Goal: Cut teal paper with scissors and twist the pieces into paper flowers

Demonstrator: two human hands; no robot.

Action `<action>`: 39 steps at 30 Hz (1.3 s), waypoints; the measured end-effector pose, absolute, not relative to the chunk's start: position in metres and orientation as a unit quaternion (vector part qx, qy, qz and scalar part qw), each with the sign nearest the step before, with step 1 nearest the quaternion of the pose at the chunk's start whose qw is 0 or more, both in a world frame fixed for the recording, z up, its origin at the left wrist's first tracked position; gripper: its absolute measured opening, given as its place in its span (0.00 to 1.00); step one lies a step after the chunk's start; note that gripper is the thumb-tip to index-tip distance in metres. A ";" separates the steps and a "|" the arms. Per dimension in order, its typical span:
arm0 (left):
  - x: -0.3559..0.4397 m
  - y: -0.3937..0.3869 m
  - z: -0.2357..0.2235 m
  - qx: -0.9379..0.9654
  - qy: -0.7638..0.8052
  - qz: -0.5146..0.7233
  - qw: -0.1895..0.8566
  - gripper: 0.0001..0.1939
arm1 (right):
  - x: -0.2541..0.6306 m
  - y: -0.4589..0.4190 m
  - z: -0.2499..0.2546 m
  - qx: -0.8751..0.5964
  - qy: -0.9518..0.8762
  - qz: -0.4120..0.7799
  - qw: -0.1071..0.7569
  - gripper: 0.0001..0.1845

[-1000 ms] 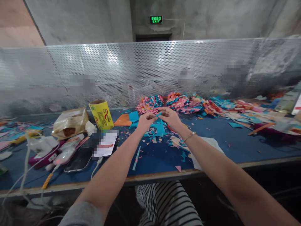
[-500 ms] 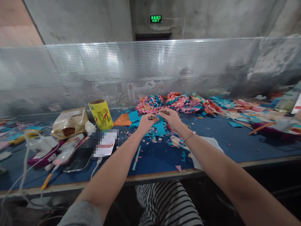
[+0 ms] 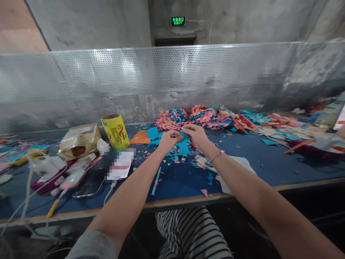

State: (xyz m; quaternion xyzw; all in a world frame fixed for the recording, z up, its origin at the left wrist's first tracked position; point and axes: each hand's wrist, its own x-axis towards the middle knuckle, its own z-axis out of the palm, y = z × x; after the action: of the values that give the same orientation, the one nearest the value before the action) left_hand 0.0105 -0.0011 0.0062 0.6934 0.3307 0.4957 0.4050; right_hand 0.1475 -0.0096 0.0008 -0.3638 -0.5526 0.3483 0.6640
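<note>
Over the middle of the blue table, both my hands meet at a small piece of blue paper [image 3: 184, 136]. My left hand [image 3: 171, 138] pinches its left side with thumb and fingers. From the right, my right hand [image 3: 196, 133] grips the same piece, its fingertips at the top edge. Beneath them lie blue paper scraps [image 3: 182, 148]. A blue paper square [image 3: 153, 133] and an orange paper sheet [image 3: 140, 137] rest left of my hands. Just behind stand bunches of pink, blue and orange cut paper [image 3: 175, 119].
To the left are a yellow cardboard tube [image 3: 115, 131], a brown paper bag [image 3: 79, 141], a phone [image 3: 88, 184] and white cables [image 3: 29, 176]. A perforated metal screen [image 3: 140, 79] closes the back. More paper strips [image 3: 280, 124] and a white sheet [image 3: 238, 169] lie right.
Both hands stay almost in place, still pinching the blue paper. A little more of the blue paper shows between the fingers now.
</note>
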 end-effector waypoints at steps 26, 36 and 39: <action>0.009 0.002 0.004 0.676 0.352 0.492 0.421 0.13 | 0.146 -0.011 0.000 -0.365 -0.566 0.402 0.620 0.18; 0.005 0.004 0.000 0.682 0.344 0.441 0.471 0.12 | 0.153 -0.006 -0.001 -0.413 -0.565 0.317 0.640 0.20; 0.005 0.003 0.002 0.686 0.340 0.435 0.474 0.09 | 0.154 -0.005 -0.002 -0.415 -0.577 0.298 0.637 0.21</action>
State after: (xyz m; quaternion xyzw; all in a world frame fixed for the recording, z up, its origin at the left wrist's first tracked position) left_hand 0.0048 0.0030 0.0016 0.6858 0.3399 0.4350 0.4743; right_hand 0.1543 -0.0045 -0.0018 -0.4148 -0.5773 0.2981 0.6370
